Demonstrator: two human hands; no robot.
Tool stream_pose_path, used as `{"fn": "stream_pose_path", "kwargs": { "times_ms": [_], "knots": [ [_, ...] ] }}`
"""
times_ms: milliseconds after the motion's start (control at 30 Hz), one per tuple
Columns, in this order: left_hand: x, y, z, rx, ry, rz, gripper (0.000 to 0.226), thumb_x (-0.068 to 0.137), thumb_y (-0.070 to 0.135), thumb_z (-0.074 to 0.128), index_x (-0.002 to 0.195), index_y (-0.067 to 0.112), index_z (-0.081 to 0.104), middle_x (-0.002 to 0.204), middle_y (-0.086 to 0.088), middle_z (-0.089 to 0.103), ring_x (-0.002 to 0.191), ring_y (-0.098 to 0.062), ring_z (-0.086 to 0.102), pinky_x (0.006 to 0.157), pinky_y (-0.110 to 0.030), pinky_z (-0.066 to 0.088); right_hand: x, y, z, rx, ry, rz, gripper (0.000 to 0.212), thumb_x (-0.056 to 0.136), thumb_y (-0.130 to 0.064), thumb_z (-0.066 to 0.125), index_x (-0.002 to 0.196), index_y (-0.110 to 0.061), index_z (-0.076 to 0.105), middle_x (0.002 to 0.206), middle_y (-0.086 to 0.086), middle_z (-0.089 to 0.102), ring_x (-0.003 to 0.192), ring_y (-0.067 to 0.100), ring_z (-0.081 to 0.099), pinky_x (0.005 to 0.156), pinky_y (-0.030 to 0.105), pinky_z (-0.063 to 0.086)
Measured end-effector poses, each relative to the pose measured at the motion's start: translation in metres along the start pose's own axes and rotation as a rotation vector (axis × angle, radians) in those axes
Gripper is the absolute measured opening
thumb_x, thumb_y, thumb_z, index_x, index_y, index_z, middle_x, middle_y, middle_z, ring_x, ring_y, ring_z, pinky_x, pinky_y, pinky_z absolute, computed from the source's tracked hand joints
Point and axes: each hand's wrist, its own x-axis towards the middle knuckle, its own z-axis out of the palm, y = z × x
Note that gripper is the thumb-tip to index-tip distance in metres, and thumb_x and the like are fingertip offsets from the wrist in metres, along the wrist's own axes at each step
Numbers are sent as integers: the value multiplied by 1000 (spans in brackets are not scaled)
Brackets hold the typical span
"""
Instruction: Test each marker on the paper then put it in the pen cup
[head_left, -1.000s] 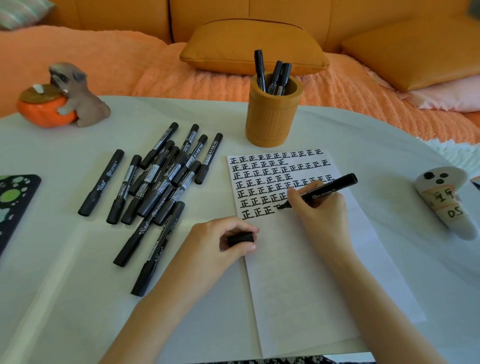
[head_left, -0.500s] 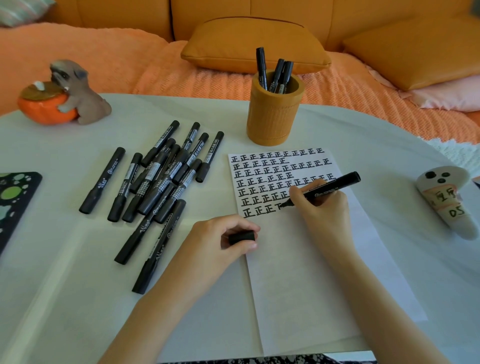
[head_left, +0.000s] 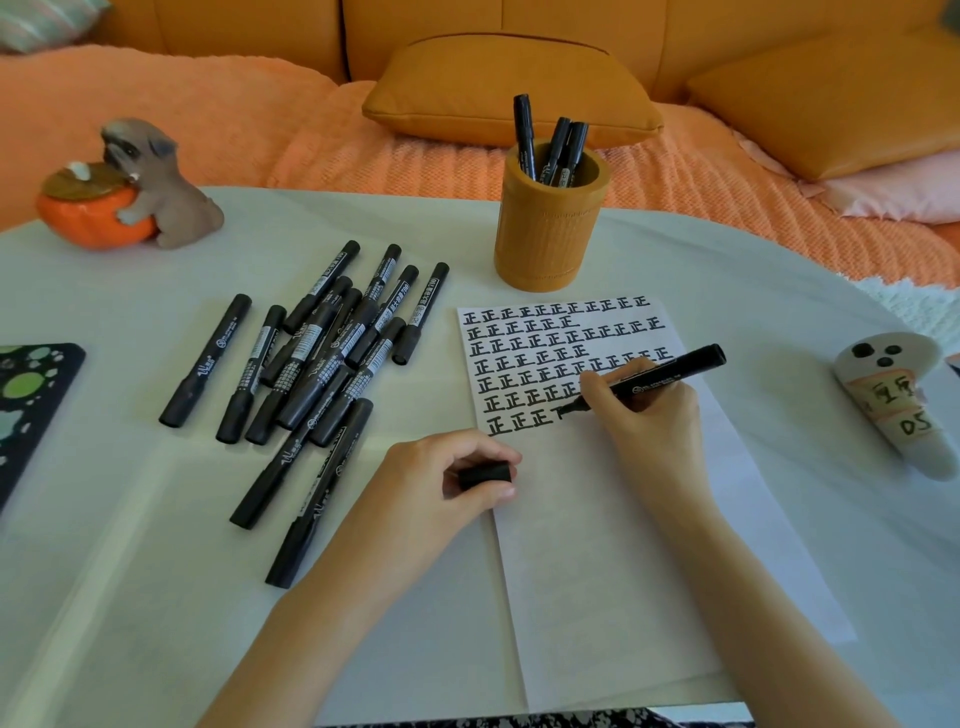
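Two hands work: the right hand (head_left: 647, 415) has its grip closed on the marker (head_left: 655, 382), tip down-left on paper (head_left: 613, 545), tail up-right; left hand (head_left: 441, 488) pinches the cap (head_left: 484, 475).

Bare table (head_left: 701, 270) lies open between the paper (head_left: 623, 545) and the pen cup (head_left: 548, 234), whose mouth is partly filled by three standing markers (head_left: 553, 150), while a pile of markers (head_left: 311, 358) crowds the left and a ghost figurine (head_left: 893, 400) stands at the right.
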Motion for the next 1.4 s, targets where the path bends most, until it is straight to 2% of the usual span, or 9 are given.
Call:
{"fn": "stream_pose_path", "kwargs": {
  "times_ms": [200, 333, 467, 600, 733, 967, 1133, 1400],
  "knots": [
    [0, 0, 0, 13, -1, 0, 20, 78, 15, 74, 93, 29, 72, 92, 16, 73, 88, 6, 65, 83, -8, 46, -1, 1, 2, 11, -22, -3, 33, 85, -24, 66, 69, 4, 59, 45, -13, 38, 44, 4, 31, 43, 17, 25],
    [0, 0, 0, 6, -2, -2, 20, 78, 15, 74, 92, 29, 72, 91, 16, 73, 88, 6, 66, 85, -11, 48, -1, 1, 1, 9, -36, -6, 30, 86, -23, 66, 65, -4, 60, 39, -14, 39, 40, 2, 33, 41, 12, 25],
    [0, -1, 0, 7, -5, 0, 20, 79, 15, 74, 92, 29, 72, 91, 16, 73, 89, 5, 66, 88, -17, 50, -1, 2, 1, -14, -29, -37, 27, 85, -20, 66, 69, -1, 58, 46, -13, 43, 44, 1, 38, 43, 11, 29],
    [0, 0, 0, 3, -5, 1, 20, 78, 14, 74, 92, 29, 72, 92, 16, 73, 89, 6, 66, 88, -16, 49, 0, 2, 1, -40, -31, -50, 23, 84, -19, 65, 71, -1, 58, 46, -14, 46, 46, 0, 42, 44, 10, 31],
    [0, -1, 0, 3, -4, -2, 21, 78, 15, 74, 92, 30, 72, 92, 16, 73, 89, 6, 66, 87, -15, 49, 1, 2, 0, -51, -27, -59, 25, 84, -19, 65, 73, 2, 58, 52, -9, 45, 47, 2, 39, 44, 12, 29],
    [1, -1, 0, 3, -4, 3, 21, 78, 14, 74, 91, 31, 72, 91, 17, 73, 88, 6, 66, 87, -15, 50, 0, 4, -1, -34, -27, -47, 26, 84, -18, 65, 73, 4, 58, 44, -14, 40, 44, 3, 36, 43, 11, 27],
    [0, -2, 0, 4, -4, 1, 21, 78, 15, 74, 91, 31, 72, 92, 17, 73, 89, 6, 66, 87, -14, 49, 0, 3, 0, -46, -38, -58, 25, 84, -20, 65, 74, 2, 59, 49, -12, 43, 45, 2, 38, 43, 10, 28],
    [1, -2, 1, 1, -2, 7, 21, 78, 15, 74, 91, 31, 72, 92, 18, 73, 90, 6, 65, 86, -12, 48, -1, 0, 1, -79, -30, -71, 30, 84, -21, 64, 77, 7, 57, 58, 2, 48, 49, 5, 37, 44, 14, 29]
  ]
}}
